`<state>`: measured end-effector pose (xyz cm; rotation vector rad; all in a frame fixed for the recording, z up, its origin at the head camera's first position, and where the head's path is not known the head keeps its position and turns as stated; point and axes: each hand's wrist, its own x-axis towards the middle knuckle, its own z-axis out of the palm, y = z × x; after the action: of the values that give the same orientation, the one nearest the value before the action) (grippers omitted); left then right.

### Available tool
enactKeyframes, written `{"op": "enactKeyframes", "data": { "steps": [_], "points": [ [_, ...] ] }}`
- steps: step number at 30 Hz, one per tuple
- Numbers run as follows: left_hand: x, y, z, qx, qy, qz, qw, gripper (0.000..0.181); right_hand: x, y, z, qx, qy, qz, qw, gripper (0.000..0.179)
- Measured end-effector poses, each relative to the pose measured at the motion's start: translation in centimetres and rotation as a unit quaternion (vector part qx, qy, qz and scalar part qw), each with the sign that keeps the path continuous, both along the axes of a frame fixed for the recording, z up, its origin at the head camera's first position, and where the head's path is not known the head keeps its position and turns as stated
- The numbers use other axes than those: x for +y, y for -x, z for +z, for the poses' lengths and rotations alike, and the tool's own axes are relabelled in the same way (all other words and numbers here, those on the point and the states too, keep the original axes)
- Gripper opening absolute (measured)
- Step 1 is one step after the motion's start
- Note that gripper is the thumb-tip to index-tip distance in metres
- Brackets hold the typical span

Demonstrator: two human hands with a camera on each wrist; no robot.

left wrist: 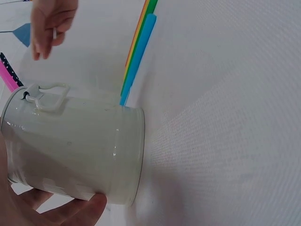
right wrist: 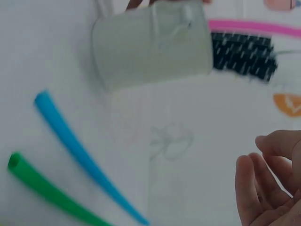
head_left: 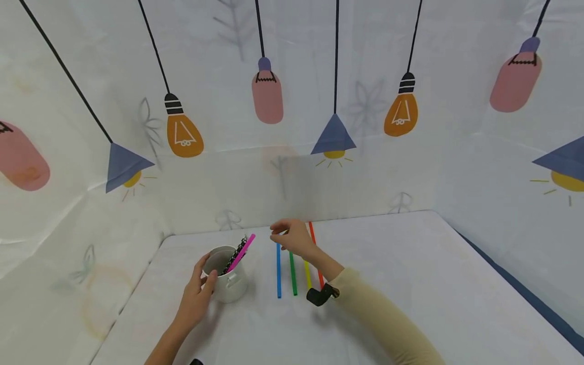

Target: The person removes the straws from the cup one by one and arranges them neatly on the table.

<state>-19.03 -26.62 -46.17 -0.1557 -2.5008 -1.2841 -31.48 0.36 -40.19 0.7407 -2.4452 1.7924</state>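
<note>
My left hand (head_left: pixel 196 291) grips a white cup (head_left: pixel 231 290) with a small side handle, its fingers wrapped round the wall. Out of the cup's mouth lean a pink straw (head_left: pixel 244 251) and a black-and-white patterned bundle (right wrist: pixel 242 54). My right hand (head_left: pixel 298 241) hovers over the far ends of the straws on the table, fingers loosely bent, with nothing between thumb and fingers in the right wrist view. Below it lie a blue straw (head_left: pixel 279 274), a green straw (head_left: pixel 293 274), a yellow straw (head_left: pixel 307 274) and a red straw (head_left: pixel 312 233), side by side, lengthwise away from me.
The straws lie on a white-covered table (head_left: pixel 392 304), to the right of the cup. Behind it hangs a pale sheet (head_left: pixel 219 187) printed with lamps and bulbs, which also closes off the left side. A dark blue strip (head_left: pixel 515 284) runs along the table's right edge.
</note>
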Motion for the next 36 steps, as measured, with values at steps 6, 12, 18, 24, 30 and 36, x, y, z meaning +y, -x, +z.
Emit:
{"op": "enactKeyframes", "data": {
  "steps": [6,12,18,24,30,36],
  "points": [
    [0.1,0.0,-0.1,-0.001,0.001,0.009,1.0,0.054,-1.2,-2.6,1.8,0.027,-0.014,0.051,0.9982,0.021],
    [0.0,0.0,-0.2,0.003,0.008,0.013,0.9999,0.055,-2.2,-4.3,2.6,0.021,-0.024,0.095,0.995,0.023],
    [0.0,0.0,-0.3,-0.003,0.007,0.012,0.9999,0.055,-3.2,-5.1,2.3,0.014,-0.016,0.106,0.9941,0.013],
    [0.1,0.0,-0.1,0.001,0.001,0.006,1.0,0.055,-3.8,-5.8,2.2,0.036,-0.005,0.086,0.9957,0.007],
    [0.1,-0.2,-0.2,0.004,0.0,0.008,1.0,0.054,-4.4,-6.8,2.1,0.107,-0.039,0.065,0.9913,0.009],
    [0.1,-0.1,-0.3,0.01,0.004,0.006,0.9999,0.054,-4.7,-7.3,2.4,0.133,-0.027,0.07,0.9882,0.009]
  ]
}}
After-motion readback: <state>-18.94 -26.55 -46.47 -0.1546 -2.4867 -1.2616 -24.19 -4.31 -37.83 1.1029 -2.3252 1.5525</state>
